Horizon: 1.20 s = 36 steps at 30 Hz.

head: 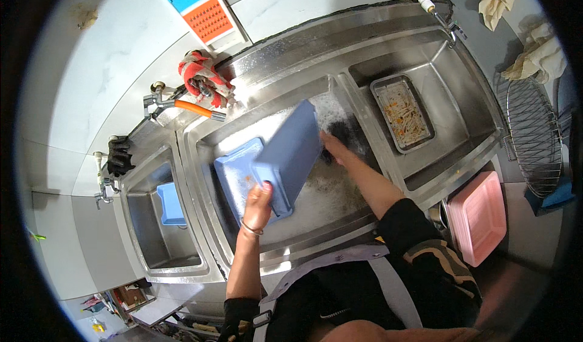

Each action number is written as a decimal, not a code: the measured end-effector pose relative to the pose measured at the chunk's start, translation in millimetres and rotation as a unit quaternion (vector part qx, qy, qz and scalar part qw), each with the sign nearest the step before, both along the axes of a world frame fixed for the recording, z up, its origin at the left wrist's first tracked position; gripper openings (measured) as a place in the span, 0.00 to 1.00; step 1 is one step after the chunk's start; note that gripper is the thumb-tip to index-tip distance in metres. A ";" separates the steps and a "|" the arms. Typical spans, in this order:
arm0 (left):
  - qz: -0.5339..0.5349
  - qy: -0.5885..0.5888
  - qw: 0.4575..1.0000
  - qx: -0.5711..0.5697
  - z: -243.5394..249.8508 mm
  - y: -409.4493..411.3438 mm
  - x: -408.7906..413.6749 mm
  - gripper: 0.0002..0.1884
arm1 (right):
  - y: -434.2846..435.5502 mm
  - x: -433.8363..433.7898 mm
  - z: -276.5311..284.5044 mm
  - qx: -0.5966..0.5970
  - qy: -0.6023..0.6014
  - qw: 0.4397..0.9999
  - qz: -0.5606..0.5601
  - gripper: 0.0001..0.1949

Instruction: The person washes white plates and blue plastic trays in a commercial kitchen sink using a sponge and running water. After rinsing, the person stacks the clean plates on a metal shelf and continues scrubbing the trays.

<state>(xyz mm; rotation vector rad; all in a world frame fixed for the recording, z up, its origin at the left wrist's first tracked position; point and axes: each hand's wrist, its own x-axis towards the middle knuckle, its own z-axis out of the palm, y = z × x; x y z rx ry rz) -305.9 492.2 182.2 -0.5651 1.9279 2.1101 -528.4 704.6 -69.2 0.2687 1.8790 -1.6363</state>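
Note:
A blue plastic tray (pixel 291 148) is held tilted above the middle stainless steel sink basin (pixel 319 232). My left hand (pixel 258 205) grips its near left corner, thumb on the rim. My right hand (pixel 333 147) is at the tray's right side, partly hidden behind it; whether it holds anything cannot be made out. A second blue plastic tray (pixel 232 166) lies lower in the basin, to the left, partly covered by the raised one, with whitish suds on it. Foamy water and a dark patch show on the basin floor.
The right basin holds a soiled metal tray (pixel 403 114); the left holds a blue plastic piece (pixel 171 203). A tap with an orange spout (pixel 193 107) and a red-and-white cloth (pixel 205 78) stand behind. Pink baskets (pixel 480 219) and a wire rack (pixel 534 137) are at right.

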 end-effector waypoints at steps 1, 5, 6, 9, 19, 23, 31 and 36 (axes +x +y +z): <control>-0.070 -0.018 0.993 -0.091 12.6 16.0 -4.7 0.21 | 5.7 2.7 20.0 -0.022 -0.035 0.999 -0.024 0.41; -0.237 0.147 0.915 -0.291 -15.5 74.3 -2.1 0.25 | 48.9 30.3 158.5 -0.199 -0.187 0.960 -0.067 0.50; -0.269 0.215 0.887 -0.306 -45.1 85.1 -6.2 0.26 | 60.6 34.3 169.9 -0.267 -0.223 0.934 -0.075 0.51; -0.372 0.211 0.808 -0.405 -123.4 112.7 -5.6 0.26 | 65.7 41.9 100.0 -0.138 -0.051 0.989 -0.032 0.36; -0.147 0.052 0.811 -0.564 -209.5 70.2 -52.9 0.39 | 15.9 38.2 9.6 0.206 0.025 0.970 0.128 0.23; -0.133 -0.048 0.846 -0.514 -209.6 82.0 -90.6 0.38 | 21.6 22.1 48.3 0.262 0.143 0.938 0.179 0.23; 0.083 0.012 0.974 -0.209 -157.6 34.7 -79.2 0.31 | 26.6 76.6 251.2 0.369 0.425 0.774 0.291 0.20; 0.231 0.315 0.842 -0.372 -43.1 58.6 -73.7 0.32 | 45.9 98.4 298.0 0.366 0.513 0.717 0.297 0.29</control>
